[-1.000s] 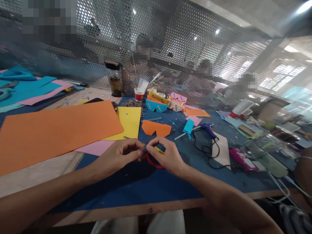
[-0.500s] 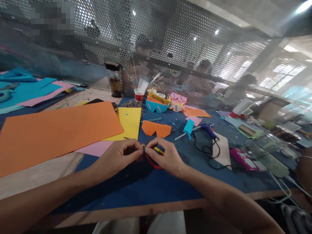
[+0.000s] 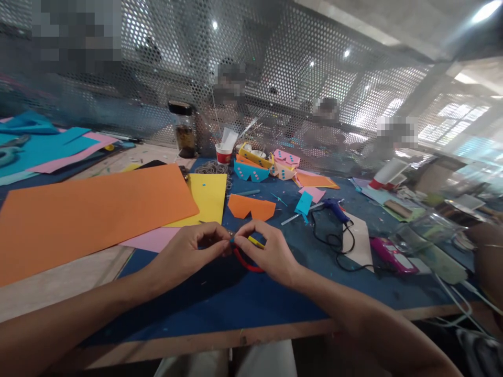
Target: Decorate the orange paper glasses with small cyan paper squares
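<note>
My left hand (image 3: 199, 246) and my right hand (image 3: 267, 251) meet over the blue table mat, both closed in a pinch with fingertips nearly touching. Between the fingertips shows a tiny blue piece (image 3: 232, 240), too small to tell its kind. Under the right hand lie a red curved loop (image 3: 248, 266) and a yellow strip (image 3: 256, 242), mostly covered by the fingers. Just beyond the hands rests an orange mask-shaped cutout (image 3: 251, 207). A large orange sheet (image 3: 98, 209) lies left of them, over a yellow sheet (image 3: 210, 193) and a pink sheet (image 3: 153, 239).
Finished-looking paper glasses (image 3: 251, 171) stand at the back beside a paper cup (image 3: 223, 153) and a lidded jar (image 3: 184, 131). On the right are a blue glue gun (image 3: 337, 210) with a black cord, a magenta device (image 3: 393, 256), and another person's arm (image 3: 487, 262).
My hands stay almost in place, with the blue piece showing a little more between the fingertips. At the right edge, the other person's arm has reached further in over the table.
</note>
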`<state>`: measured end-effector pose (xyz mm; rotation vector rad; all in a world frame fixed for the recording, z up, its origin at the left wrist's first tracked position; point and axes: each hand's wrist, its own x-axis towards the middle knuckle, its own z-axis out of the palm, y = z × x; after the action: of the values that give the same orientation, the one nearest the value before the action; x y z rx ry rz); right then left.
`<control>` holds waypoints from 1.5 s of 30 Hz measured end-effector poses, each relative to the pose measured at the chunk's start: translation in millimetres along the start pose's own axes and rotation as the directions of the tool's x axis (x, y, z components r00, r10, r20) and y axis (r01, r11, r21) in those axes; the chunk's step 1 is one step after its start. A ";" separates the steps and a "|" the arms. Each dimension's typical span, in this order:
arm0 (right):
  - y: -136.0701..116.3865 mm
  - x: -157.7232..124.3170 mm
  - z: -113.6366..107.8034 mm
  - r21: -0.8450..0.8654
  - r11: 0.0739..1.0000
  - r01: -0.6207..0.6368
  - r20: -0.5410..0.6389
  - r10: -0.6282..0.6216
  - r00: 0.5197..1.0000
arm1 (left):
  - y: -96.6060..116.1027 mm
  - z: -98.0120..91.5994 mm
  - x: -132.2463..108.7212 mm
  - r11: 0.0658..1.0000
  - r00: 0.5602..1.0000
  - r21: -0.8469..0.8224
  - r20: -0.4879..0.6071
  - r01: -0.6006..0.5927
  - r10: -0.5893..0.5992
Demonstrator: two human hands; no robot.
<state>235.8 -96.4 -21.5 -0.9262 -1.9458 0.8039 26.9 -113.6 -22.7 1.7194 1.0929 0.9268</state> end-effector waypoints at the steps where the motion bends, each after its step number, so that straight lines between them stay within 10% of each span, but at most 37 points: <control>1: -0.2 0.2 0.2 0.001 1.000 -0.002 -0.006 0.002 1.000 | 0.1 -0.2 -0.1 1.000 1.000 0.001 0.000 -0.002 0.002; 17: 4.4 -9.2 1.9 -0.328 0.878 0.347 0.053 -0.350 0.935 | -1.6 -3.5 5.2 0.982 0.996 -0.169 0.031 0.083 -0.079; 45: 5.9 -9.6 -1.1 -0.487 0.739 0.465 0.109 -0.477 0.872 | 0.8 -1.9 5.4 0.955 0.993 -0.276 0.066 0.113 -0.098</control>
<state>242.4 -101.0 -29.6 -0.6568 -2.2793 -0.0237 27.3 -108.2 -20.6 1.4323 0.9602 0.9170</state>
